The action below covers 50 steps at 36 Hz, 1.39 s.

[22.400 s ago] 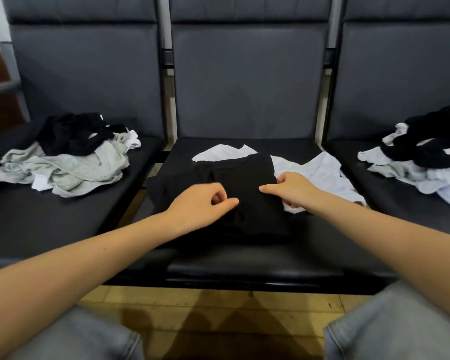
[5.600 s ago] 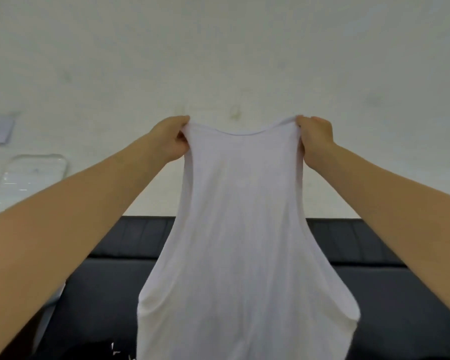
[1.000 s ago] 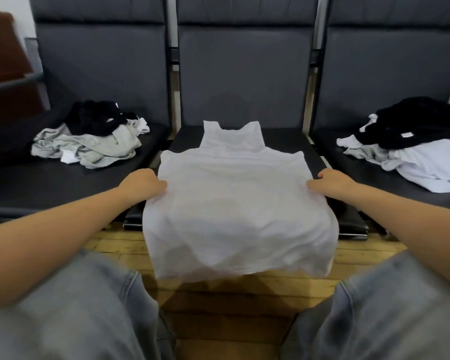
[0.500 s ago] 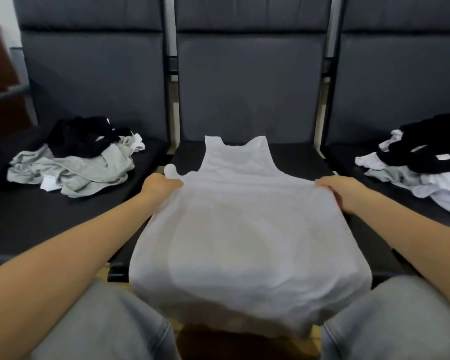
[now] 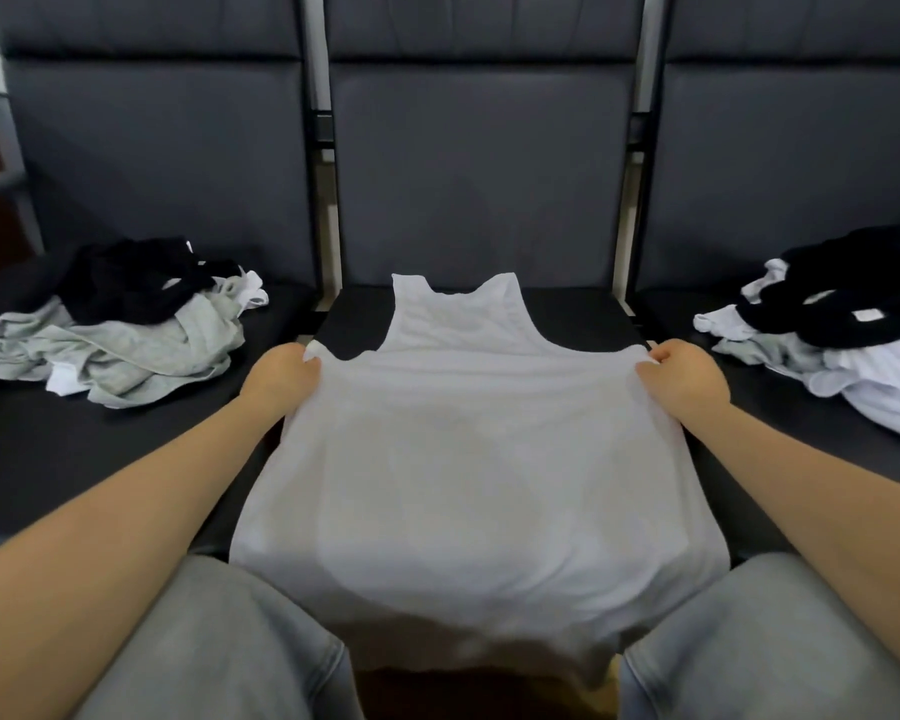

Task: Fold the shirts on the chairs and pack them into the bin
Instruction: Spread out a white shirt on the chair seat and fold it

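Left hand: the left hand (image 5: 276,379) has its fingers curled round the left edge of the white tank top (image 5: 468,459), just below the armhole, and pinches the cloth there.
Right hand: the right hand (image 5: 684,379) grips the right edge at the same height, fingers folded over the fabric.
Hands together: well apart, one at each side of the garment, holding it spread flat.
Tank top: lies on the middle chair (image 5: 481,163), straps toward the far backrest, hem hanging off the near seat edge between the person's knees (image 5: 219,641).
Left pile: grey, black and white shirts (image 5: 120,324) heaped on the left chair seat.
Right pile: black and white shirts (image 5: 842,324) heaped on the right chair seat.
Bin: cannot tell where it is.
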Each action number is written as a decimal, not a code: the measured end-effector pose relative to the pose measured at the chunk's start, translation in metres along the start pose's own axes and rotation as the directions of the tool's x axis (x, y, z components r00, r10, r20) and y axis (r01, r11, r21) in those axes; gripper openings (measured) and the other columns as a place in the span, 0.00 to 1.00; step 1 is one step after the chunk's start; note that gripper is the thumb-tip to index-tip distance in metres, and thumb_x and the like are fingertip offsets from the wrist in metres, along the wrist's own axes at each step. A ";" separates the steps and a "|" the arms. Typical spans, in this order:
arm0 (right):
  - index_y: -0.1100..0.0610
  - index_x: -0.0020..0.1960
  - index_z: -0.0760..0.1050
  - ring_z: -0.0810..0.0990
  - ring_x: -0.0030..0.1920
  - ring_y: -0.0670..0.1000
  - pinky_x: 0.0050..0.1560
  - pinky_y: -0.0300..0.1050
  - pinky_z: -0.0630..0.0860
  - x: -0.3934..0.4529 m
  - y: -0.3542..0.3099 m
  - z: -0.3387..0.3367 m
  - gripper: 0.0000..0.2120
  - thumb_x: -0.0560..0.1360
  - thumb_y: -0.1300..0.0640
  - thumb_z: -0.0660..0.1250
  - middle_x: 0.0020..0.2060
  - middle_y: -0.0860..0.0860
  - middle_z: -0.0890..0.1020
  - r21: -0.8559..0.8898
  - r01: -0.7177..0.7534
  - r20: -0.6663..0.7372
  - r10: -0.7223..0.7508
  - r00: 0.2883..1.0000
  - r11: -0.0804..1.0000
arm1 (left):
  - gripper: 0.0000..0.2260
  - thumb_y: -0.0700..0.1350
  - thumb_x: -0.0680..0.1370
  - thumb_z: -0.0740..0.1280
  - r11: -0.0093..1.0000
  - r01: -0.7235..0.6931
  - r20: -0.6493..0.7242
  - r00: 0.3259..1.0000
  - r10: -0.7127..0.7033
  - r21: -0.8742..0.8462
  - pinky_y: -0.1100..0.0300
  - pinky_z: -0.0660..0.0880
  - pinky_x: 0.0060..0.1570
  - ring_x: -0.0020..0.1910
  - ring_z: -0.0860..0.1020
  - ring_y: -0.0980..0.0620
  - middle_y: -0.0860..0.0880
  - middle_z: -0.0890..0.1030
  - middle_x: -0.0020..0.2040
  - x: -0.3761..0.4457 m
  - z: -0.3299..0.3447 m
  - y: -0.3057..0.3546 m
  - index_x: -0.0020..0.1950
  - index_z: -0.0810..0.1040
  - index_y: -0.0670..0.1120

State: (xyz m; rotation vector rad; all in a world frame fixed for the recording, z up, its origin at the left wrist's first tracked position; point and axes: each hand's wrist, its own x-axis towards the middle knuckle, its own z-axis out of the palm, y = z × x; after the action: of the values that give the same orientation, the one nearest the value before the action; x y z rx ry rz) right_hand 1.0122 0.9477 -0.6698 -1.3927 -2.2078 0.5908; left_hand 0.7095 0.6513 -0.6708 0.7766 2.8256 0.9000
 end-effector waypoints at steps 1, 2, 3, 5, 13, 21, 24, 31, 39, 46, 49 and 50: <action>0.58 0.49 0.75 0.75 0.45 0.56 0.45 0.47 0.69 0.001 0.003 -0.002 0.07 0.78 0.56 0.61 0.45 0.55 0.79 -0.018 -0.010 -0.001 0.010 1.000 1.000 | 0.08 0.42 0.81 0.59 1.000 0.001 0.029 1.000 -0.002 0.027 0.55 0.67 0.46 0.47 0.73 0.44 0.40 0.78 0.52 0.000 0.000 0.001 0.44 0.72 0.41; 0.57 0.51 0.75 0.75 0.45 0.55 0.45 0.47 0.69 0.002 0.005 -0.003 0.07 0.78 0.55 0.61 0.45 0.54 0.79 -0.053 -0.020 0.012 0.021 1.000 0.998 | 0.05 0.42 0.80 0.60 0.998 0.005 0.054 0.999 -0.008 0.059 0.55 0.67 0.47 0.48 0.73 0.44 0.40 0.78 0.54 -0.001 -0.001 0.002 0.47 0.73 0.42; 0.57 0.53 0.75 0.74 0.45 0.55 0.45 0.47 0.69 0.002 0.006 -0.004 0.08 0.79 0.54 0.61 0.45 0.54 0.78 -0.099 -0.025 0.035 0.028 0.999 0.995 | 0.05 0.41 0.78 0.61 0.996 0.005 0.078 0.997 -0.011 0.086 0.55 0.68 0.48 0.50 0.74 0.44 0.41 0.77 0.57 -0.002 -0.001 0.004 0.52 0.74 0.42; 0.58 0.59 0.72 0.76 0.46 0.55 0.44 0.47 0.70 0.003 0.006 -0.002 0.11 0.79 0.55 0.61 0.46 0.54 0.77 -0.162 -0.008 0.070 0.020 0.997 0.987 | 0.16 0.41 0.77 0.63 0.991 -0.001 0.090 0.996 -0.012 0.136 0.53 0.70 0.53 0.59 0.73 0.41 0.41 0.73 0.63 -0.002 0.000 0.007 0.64 0.72 0.45; 0.55 0.70 0.66 0.78 0.51 0.56 0.43 0.47 0.73 0.017 -0.031 0.008 0.21 0.78 0.54 0.64 0.57 0.56 0.77 -0.185 0.162 0.059 -0.153 0.986 0.969 | 0.16 0.44 0.77 0.67 0.990 -0.140 -0.013 0.990 0.139 -0.023 0.50 0.76 0.56 0.56 0.76 0.40 0.42 0.72 0.64 0.012 0.006 0.057 0.65 0.75 0.47; 0.58 0.54 0.77 0.79 0.46 0.56 0.42 0.46 0.74 0.046 -0.085 0.048 0.10 0.77 0.56 0.62 0.46 0.54 0.81 -0.213 0.219 0.120 -0.197 0.973 0.952 | 0.03 0.41 0.77 0.63 0.977 -0.161 0.067 0.983 0.172 -0.139 0.58 0.69 0.43 0.41 0.70 0.48 0.47 0.73 0.41 0.048 0.038 0.091 0.45 0.73 0.48; 0.57 0.44 0.80 0.79 0.42 0.56 0.37 0.43 0.73 0.067 -0.107 0.064 0.08 0.74 0.60 0.62 0.42 0.54 0.83 -0.152 0.206 0.124 -0.188 0.974 0.967 | 0.03 0.41 0.77 0.62 0.983 -0.148 0.034 0.988 0.152 -0.110 0.57 0.70 0.45 0.42 0.71 0.50 0.49 0.75 0.43 0.080 0.048 0.092 0.45 0.74 0.48; 0.58 0.52 0.76 0.73 0.60 0.57 0.45 0.47 0.73 0.129 -0.147 0.114 0.21 0.74 0.40 0.66 0.52 0.54 0.76 -0.089 0.086 0.125 -0.075 0.989 0.992 | 0.18 0.56 0.78 0.62 0.999 -0.023 -0.027 0.999 0.025 0.045 0.53 0.74 0.46 0.47 0.76 0.43 0.42 0.78 0.44 0.160 0.079 0.092 0.44 0.78 0.41; 0.55 0.62 0.74 0.63 0.68 0.57 0.67 0.52 0.60 0.157 -0.158 0.160 0.21 0.75 0.43 0.65 0.65 0.54 0.70 -0.168 0.062 0.084 -0.048 0.995 0.984 | 0.25 0.60 0.74 0.64 0.988 0.094 -0.017 0.996 -0.093 0.120 0.50 0.61 0.67 0.70 0.63 0.43 0.45 0.67 0.68 0.198 0.108 0.107 0.66 0.74 0.48; 0.58 0.38 0.67 0.72 0.40 0.53 0.34 0.42 0.67 0.145 -0.159 0.128 0.11 0.76 0.55 0.63 0.36 0.51 0.71 0.552 -0.055 0.148 -0.033 0.989 0.832 | 0.14 0.46 0.80 0.64 0.715 0.085 0.109 0.994 -0.012 -0.694 0.52 0.77 0.53 0.55 0.79 0.44 0.45 0.79 0.56 0.175 0.088 0.131 0.63 0.75 0.41; 0.62 0.49 0.77 0.78 0.43 0.55 0.45 0.46 0.75 0.127 -0.166 0.086 0.08 0.75 0.57 0.66 0.41 0.54 0.76 0.680 -0.072 0.131 -0.025 0.991 0.730 | 0.08 0.45 0.79 0.66 0.506 0.082 0.107 0.994 0.020 -0.859 0.57 0.77 0.42 0.48 0.80 0.48 0.48 0.80 0.49 0.150 0.057 0.140 0.57 0.75 0.45; 0.62 0.50 0.77 0.81 0.47 0.56 0.50 0.48 0.77 0.121 -0.168 0.073 0.08 0.75 0.57 0.67 0.42 0.54 0.78 0.710 -0.089 0.145 -0.022 0.989 0.698 | 0.08 0.45 0.79 0.67 0.473 0.072 0.093 0.995 0.022 -0.878 0.57 0.77 0.42 0.47 0.80 0.49 0.48 0.80 0.48 0.141 0.048 0.144 0.57 0.76 0.46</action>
State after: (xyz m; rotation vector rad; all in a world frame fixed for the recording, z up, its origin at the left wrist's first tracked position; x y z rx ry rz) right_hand 0.8028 0.9836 -0.6130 -0.9730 -1.7155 1.4240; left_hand 0.6613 0.8457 -0.6188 0.5491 1.7823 1.9812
